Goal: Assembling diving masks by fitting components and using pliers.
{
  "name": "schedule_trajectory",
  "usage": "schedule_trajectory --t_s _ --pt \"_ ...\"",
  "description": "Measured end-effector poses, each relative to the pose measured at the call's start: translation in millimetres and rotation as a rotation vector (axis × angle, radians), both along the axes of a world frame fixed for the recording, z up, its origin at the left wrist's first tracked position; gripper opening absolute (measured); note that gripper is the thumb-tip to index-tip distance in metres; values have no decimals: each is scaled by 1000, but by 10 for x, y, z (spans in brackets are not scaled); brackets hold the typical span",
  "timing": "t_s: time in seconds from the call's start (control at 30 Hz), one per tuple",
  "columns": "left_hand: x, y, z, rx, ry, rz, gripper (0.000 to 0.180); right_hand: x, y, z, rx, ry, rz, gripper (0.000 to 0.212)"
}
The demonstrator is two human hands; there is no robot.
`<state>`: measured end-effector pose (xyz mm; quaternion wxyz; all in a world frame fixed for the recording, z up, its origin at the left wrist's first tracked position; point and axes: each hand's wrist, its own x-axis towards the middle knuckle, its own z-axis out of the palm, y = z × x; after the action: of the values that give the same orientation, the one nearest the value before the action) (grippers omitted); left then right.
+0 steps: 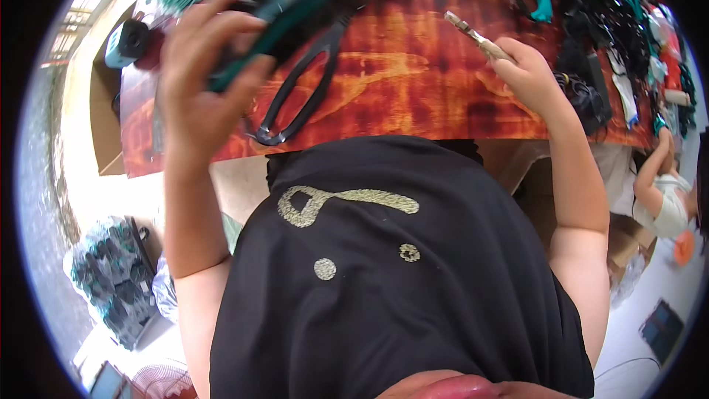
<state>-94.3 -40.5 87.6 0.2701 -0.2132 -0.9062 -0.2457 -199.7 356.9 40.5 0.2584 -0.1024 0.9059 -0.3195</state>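
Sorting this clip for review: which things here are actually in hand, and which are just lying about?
In hand:
- left hand grips a teal and black strap piece
- right hand holds a small pale tool

Lying about:
- black loop strap on the reddish table
- heap of black and teal cords
- bagged dark items on the floor

On the tabletop (pixel 413 81), the scissors (pixel 299 92) lie at the centre. At ten o'clock from them the left hand (pixel 199 66) is raised, closed around a strapped item (pixel 295 0). At three o'clock the right hand (pixel 528 74) holds a stick tool (pixel 476 35). A heap of straps (pixel 605 22) lies beyond at two o'clock.
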Motion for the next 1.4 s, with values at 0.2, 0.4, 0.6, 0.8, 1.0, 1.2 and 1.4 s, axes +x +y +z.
schedule_trajectory --t_s 0.2,0.4,0.6,0.8,1.0,1.2,1.4 --pt "239 367 -660 -15 -223 66 33 622 -414 61 -929 -883 -41 25" --pt "152 520 -759 -44 -153 136 32 686 -680 81 -807 -898 88 25" --pt "150 667 -780 -105 -120 239 28 738 -938 339 -637 -818 -6 26" --pt "87 689 -782 -31 -113 219 36 600 -1100 528 -480 -883 -35 44" --pt "58 686 -813 -127 -42 216 55 576 -1102 560 -438 -872 -183 56" --pt "15 656 -810 -75 -87 189 48 483 -1169 464 -417 -826 22 28" --pt "-30 530 -674 76 -267 152 56 362 -1075 428 -473 -869 30 40"
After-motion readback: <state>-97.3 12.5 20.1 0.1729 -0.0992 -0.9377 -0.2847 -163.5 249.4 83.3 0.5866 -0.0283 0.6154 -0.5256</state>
